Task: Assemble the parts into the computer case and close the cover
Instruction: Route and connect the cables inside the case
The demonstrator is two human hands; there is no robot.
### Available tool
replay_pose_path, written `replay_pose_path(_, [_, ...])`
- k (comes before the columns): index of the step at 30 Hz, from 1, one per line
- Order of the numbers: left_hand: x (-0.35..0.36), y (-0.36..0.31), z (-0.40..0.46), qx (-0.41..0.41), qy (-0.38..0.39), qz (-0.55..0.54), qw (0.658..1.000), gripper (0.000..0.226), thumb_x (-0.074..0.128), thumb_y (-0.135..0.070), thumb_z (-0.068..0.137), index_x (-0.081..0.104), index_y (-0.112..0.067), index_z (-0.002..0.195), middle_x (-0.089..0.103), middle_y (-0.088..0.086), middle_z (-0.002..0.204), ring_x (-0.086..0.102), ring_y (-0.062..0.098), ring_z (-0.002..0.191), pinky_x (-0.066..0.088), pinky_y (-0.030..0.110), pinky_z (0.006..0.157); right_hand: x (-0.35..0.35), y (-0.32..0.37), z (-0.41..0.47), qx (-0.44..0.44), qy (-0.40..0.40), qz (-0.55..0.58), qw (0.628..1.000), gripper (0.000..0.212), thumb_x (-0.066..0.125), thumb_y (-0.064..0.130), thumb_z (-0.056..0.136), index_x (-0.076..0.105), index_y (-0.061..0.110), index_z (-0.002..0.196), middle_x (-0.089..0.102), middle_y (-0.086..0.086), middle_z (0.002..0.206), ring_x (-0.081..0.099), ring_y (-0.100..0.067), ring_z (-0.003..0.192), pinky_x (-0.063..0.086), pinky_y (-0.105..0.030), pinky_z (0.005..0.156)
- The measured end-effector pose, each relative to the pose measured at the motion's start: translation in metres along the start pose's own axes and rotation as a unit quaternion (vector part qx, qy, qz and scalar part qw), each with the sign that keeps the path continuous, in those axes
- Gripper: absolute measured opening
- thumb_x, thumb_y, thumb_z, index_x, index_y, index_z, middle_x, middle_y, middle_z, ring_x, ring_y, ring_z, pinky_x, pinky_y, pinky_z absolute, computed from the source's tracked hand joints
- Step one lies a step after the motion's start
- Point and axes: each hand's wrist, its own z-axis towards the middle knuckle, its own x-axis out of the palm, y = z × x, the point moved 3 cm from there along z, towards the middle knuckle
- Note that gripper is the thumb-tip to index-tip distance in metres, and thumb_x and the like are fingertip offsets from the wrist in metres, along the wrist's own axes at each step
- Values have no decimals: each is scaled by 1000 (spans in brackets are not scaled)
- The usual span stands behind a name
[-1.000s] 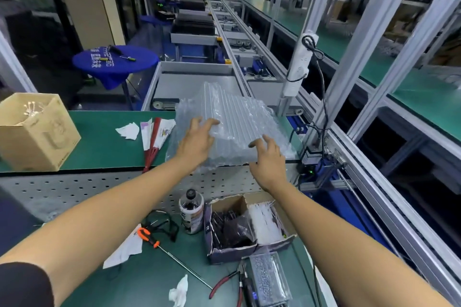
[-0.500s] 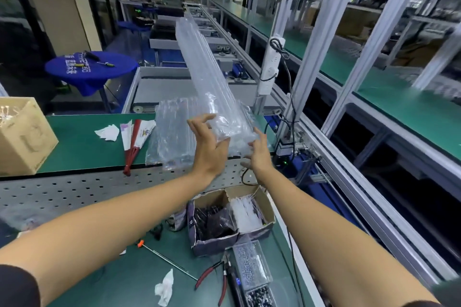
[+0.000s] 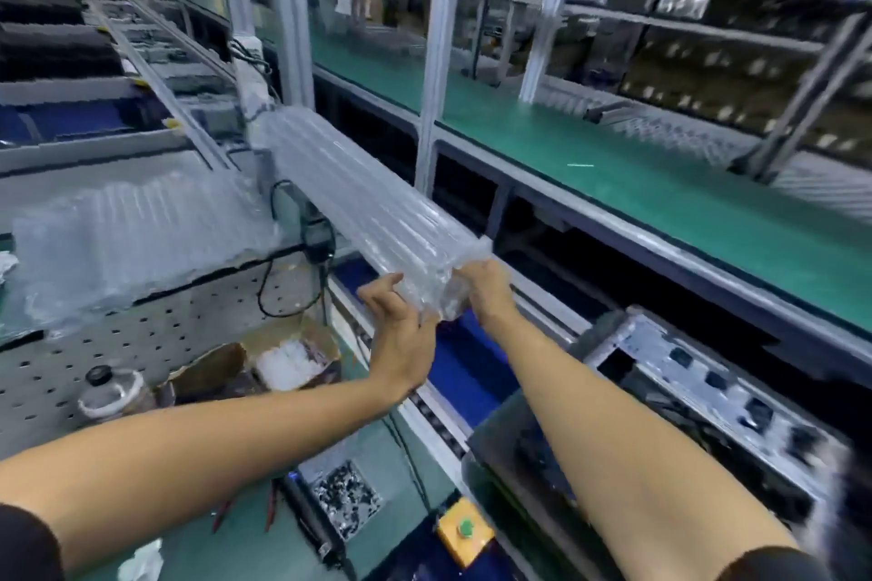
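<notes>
Hands meet at the centre of our view: our left hand (image 3: 401, 335) and right hand (image 3: 486, 293) both have fingers curled around the near end of a long air-cushion sleeve (image 3: 373, 212), which now points away toward eleven o'clock. A second ago that sleeve lay flat on the raised green desk (image 3: 19, 321); we have since lifted it and turned our head to the right. A second sheet of the same packing (image 3: 137, 226) remains on the desk at nine o'clock. The computer case (image 3: 708, 396), open and blurred, now shows on the conveyor at four o'clock. We judge the wrapped part is being carried toward it, so fitting has not yet begun.
</notes>
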Motion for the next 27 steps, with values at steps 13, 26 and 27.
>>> replay_pose_path(13, [237, -108, -122, 133, 432, 151, 879, 67, 52, -27, 96, 21, -36, 154, 44, 18, 129, 50, 35, 106, 36, 35, 79, -346, -105, -150, 83, -244, -399, 880, 12, 51, 33, 96, 49, 23, 90, 58, -5, 82, 54, -28, 72, 38, -37, 62])
replay_pose_path(26, [279, -126, -165, 469, 625, 303, 545, 60, 35, -63, 98, 45, -26, 146, 42, 19, 143, 40, 36, 131, 37, 49, 105, -362, -138, -188, 9, 121, -578, 807, 60, 58, 3, 77, 59, 35, 127, -8, 9, 170, 5, -23, 158, 28, -39, 122])
replay_pose_path(27, [281, -125, -162, 455, 638, 300, 544, 63, 36, -66, 97, 43, -27, 147, 35, 21, 147, 34, 39, 136, 32, 52, 110, -363, -144, -187, 5, 135, -608, 782, 56, 59, 7, 77, 61, 32, 127, -10, 3, 172, -11, -20, 158, 12, -41, 127])
